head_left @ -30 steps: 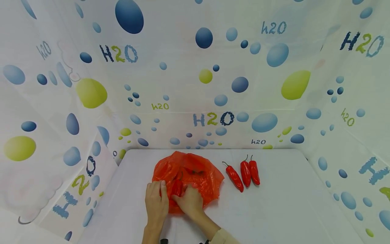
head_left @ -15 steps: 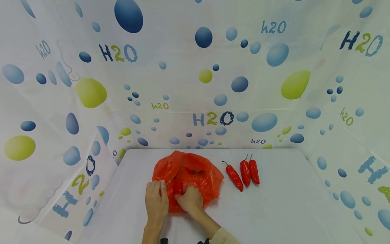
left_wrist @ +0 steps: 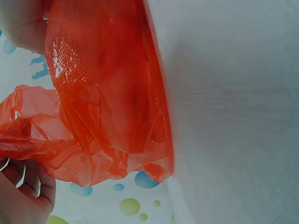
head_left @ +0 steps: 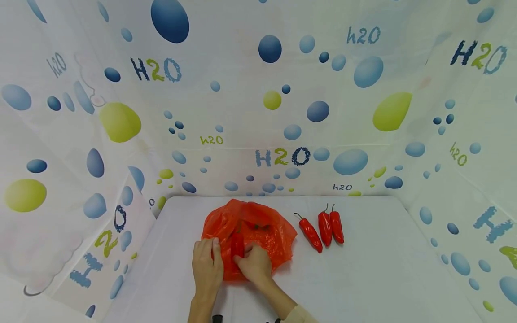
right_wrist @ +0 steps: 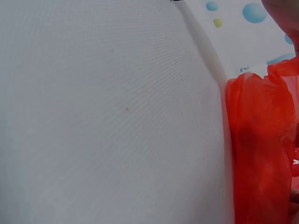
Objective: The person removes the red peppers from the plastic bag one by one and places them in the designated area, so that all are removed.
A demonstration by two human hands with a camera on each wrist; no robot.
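A red plastic bag [head_left: 274,242] lies spread on the white table, its mouth facing up. My left hand [head_left: 208,264] grips the near left rim of the bag; in the left wrist view its curled fingers hold the thin plastic [left_wrist: 70,163]. My right hand [head_left: 256,264] reaches over the bag's near side and pinches the lower part of a red chili pepper [head_left: 237,242] inside it. That pepper's stem points away from me. Dark stems show deeper in the bag, their peppers hard to make out against the red plastic.
Right of the bag, three red chili peppers lie on the table [head_left: 383,269]: one slanted pepper [head_left: 310,234] and two side by side [head_left: 325,229]. A printed white curtain [head_left: 242,112] rises behind and at both sides.
My right hand has shifted slightly right, and the pepper at its fingers has moved a little right too. My left hand keeps its place on the bag's rim.
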